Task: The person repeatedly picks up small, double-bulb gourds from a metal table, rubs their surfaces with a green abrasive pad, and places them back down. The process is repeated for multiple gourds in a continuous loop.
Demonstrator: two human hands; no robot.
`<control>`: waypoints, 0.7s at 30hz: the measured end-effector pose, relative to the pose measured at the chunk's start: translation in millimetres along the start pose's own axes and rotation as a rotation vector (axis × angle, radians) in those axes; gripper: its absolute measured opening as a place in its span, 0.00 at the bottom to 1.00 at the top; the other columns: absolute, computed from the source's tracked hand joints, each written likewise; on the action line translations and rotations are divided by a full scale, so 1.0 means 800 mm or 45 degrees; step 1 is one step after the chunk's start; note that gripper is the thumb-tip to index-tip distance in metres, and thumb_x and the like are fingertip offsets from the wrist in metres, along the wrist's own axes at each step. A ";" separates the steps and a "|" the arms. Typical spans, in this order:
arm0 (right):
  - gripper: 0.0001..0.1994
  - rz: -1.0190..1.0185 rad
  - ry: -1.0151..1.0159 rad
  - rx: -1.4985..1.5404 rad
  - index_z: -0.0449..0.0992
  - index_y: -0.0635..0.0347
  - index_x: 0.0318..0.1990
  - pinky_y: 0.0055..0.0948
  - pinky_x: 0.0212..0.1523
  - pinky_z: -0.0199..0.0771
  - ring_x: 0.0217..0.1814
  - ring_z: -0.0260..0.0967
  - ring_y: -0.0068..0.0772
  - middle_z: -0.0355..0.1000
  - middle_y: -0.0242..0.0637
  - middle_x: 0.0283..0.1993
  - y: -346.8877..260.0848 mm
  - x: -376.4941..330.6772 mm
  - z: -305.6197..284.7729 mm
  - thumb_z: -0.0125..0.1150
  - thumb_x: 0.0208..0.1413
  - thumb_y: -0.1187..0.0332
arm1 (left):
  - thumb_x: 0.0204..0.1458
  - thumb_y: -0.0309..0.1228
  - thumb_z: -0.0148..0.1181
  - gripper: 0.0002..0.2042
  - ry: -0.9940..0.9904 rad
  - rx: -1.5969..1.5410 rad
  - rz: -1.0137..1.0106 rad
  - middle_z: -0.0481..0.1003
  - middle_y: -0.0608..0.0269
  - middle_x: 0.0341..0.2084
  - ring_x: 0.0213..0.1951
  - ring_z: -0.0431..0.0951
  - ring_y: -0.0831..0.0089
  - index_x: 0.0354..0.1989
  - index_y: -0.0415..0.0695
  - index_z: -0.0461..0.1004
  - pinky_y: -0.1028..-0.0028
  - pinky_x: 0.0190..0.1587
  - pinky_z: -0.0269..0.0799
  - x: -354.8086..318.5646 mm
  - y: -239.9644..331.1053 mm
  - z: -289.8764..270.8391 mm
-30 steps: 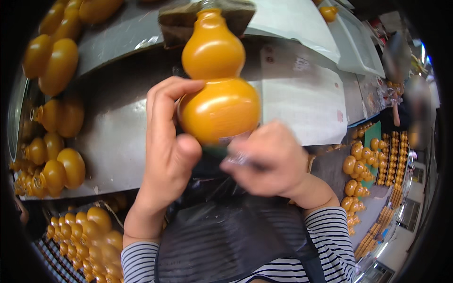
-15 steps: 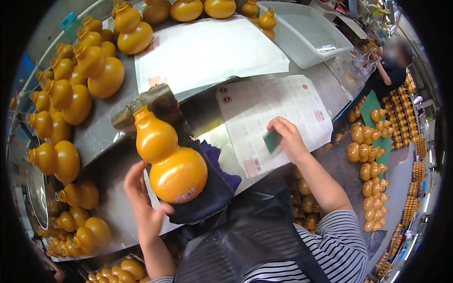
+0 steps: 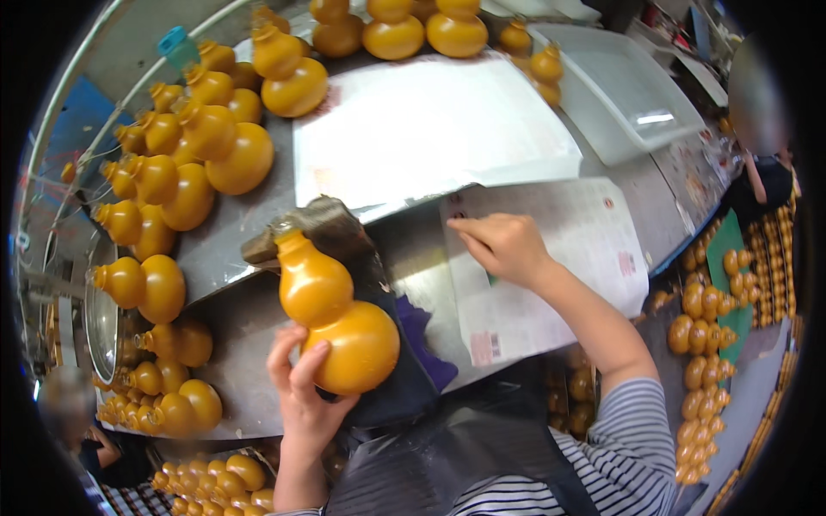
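A glossy amber gourd-shaped bottle [image 3: 357,344] lies tilted, its neck toward the notched wooden block [image 3: 323,230] and its round base toward me. Beneath it is a dark padded rest [image 3: 409,387]. My left hand [image 3: 301,383] grips the lower bulb from the left, fingers on its side. To the right, my right hand [image 3: 508,245] hovers at or touches the upper left of a printed white sheet [image 3: 564,292]. Its index finger points left and the other fingers curl in. A sliver of green card [image 3: 492,279] shows under those fingers, mostly hidden.
Several gourd bottles [image 3: 206,142] crowd the left and back of the metal bench. A large white paper [image 3: 430,120] covers its middle, with a clear plastic tub [image 3: 615,95] behind. Purple cloth [image 3: 422,340] lies beside the rest. More gourds [image 3: 710,301] stand right. People are at both sides.
My left hand has closed on the bottle, which has turned so its small base label no longer shows. My right hand has moved left over the sheet, the green card with it. The view has shifted.
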State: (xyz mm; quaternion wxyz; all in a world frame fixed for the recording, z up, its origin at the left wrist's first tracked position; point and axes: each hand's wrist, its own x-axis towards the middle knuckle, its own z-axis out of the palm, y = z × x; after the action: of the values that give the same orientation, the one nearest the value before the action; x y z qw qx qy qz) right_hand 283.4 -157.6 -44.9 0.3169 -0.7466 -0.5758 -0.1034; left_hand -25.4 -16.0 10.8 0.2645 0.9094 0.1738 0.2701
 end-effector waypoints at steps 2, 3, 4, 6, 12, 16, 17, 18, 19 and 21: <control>0.08 -0.125 0.112 0.148 0.82 0.55 0.38 0.31 0.23 0.71 0.21 0.71 0.33 0.75 0.36 0.22 -0.032 0.044 -0.033 0.60 0.52 0.71 | 0.20 0.19 0.74 0.43 0.010 -0.020 -0.002 0.59 0.54 0.54 0.59 0.63 0.48 0.55 0.53 0.65 0.51 0.61 0.62 0.003 0.002 0.003; 0.09 -0.167 0.168 0.192 0.82 0.56 0.40 0.31 0.24 0.71 0.21 0.70 0.35 0.75 0.38 0.23 -0.037 0.068 -0.038 0.58 0.52 0.72 | 0.19 0.19 0.75 0.43 0.002 -0.011 0.009 0.59 0.54 0.54 0.58 0.64 0.48 0.54 0.53 0.66 0.52 0.60 0.64 0.004 0.000 0.000; 0.10 -0.090 0.076 0.176 0.81 0.56 0.42 0.31 0.25 0.71 0.22 0.70 0.37 0.75 0.38 0.23 -0.036 0.097 -0.037 0.57 0.54 0.71 | 0.19 0.20 0.75 0.43 -0.002 -0.029 0.023 0.59 0.55 0.53 0.58 0.64 0.49 0.54 0.54 0.67 0.52 0.60 0.64 0.006 -0.001 -0.001; 0.15 0.002 -0.063 0.092 0.76 0.56 0.50 0.35 0.31 0.72 0.26 0.72 0.42 0.74 0.42 0.26 -0.024 0.160 -0.011 0.54 0.56 0.67 | 0.19 0.20 0.75 0.43 -0.003 -0.062 0.050 0.59 0.55 0.53 0.57 0.64 0.49 0.53 0.55 0.68 0.53 0.59 0.65 0.007 -0.005 -0.003; 0.19 0.088 -0.357 -0.441 0.72 0.58 0.54 0.40 0.44 0.76 0.46 0.74 0.44 0.76 0.44 0.43 0.016 0.280 0.091 0.54 0.53 0.69 | 0.21 0.22 0.77 0.42 -0.056 -0.163 0.122 0.59 0.55 0.53 0.57 0.64 0.51 0.53 0.55 0.67 0.54 0.60 0.64 0.006 -0.021 -0.007; 0.14 0.133 -0.427 -0.721 0.78 0.61 0.46 0.39 0.44 0.77 0.46 0.75 0.41 0.76 0.42 0.43 0.049 0.280 0.082 0.54 0.52 0.70 | 0.23 0.22 0.76 0.41 -0.081 -0.237 0.152 0.57 0.55 0.54 0.58 0.61 0.51 0.53 0.55 0.66 0.53 0.61 0.62 0.006 -0.030 -0.004; 0.13 0.148 -0.430 -0.823 0.79 0.62 0.43 0.38 0.43 0.77 0.44 0.76 0.41 0.77 0.42 0.41 0.062 0.269 0.073 0.54 0.52 0.70 | 0.23 0.22 0.76 0.41 -0.080 -0.268 0.162 0.57 0.55 0.54 0.59 0.61 0.51 0.53 0.55 0.66 0.52 0.61 0.62 0.006 -0.030 -0.001; 0.11 0.290 -0.525 -0.849 0.80 0.62 0.40 0.38 0.42 0.77 0.41 0.76 0.41 0.78 0.42 0.39 0.054 0.259 0.057 0.55 0.52 0.71 | 0.23 0.22 0.76 0.41 -0.066 -0.269 0.144 0.57 0.55 0.54 0.59 0.61 0.50 0.54 0.55 0.66 0.52 0.62 0.62 0.004 -0.031 0.000; 0.10 0.435 -0.618 -0.876 0.81 0.62 0.37 0.38 0.41 0.78 0.39 0.77 0.41 0.78 0.42 0.36 0.043 0.245 0.037 0.55 0.52 0.71 | 0.23 0.22 0.76 0.41 -0.053 -0.272 0.127 0.57 0.55 0.54 0.60 0.60 0.50 0.54 0.54 0.66 0.52 0.62 0.61 0.001 -0.032 0.000; 0.12 0.475 -0.607 -0.894 0.78 0.60 0.40 0.41 0.40 0.76 0.37 0.76 0.44 0.78 0.45 0.35 0.036 0.192 -0.004 0.50 0.57 0.66 | 0.22 0.20 0.75 0.42 -0.019 -0.300 0.118 0.57 0.55 0.54 0.60 0.60 0.49 0.54 0.55 0.67 0.52 0.61 0.62 0.000 -0.030 0.005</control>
State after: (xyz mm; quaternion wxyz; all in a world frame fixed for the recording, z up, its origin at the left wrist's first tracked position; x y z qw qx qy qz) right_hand 359.1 -41.6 26.9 -0.0833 -0.9025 -0.4185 -0.0590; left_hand -27.6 1.8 -6.0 0.3580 0.8810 0.0966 0.2939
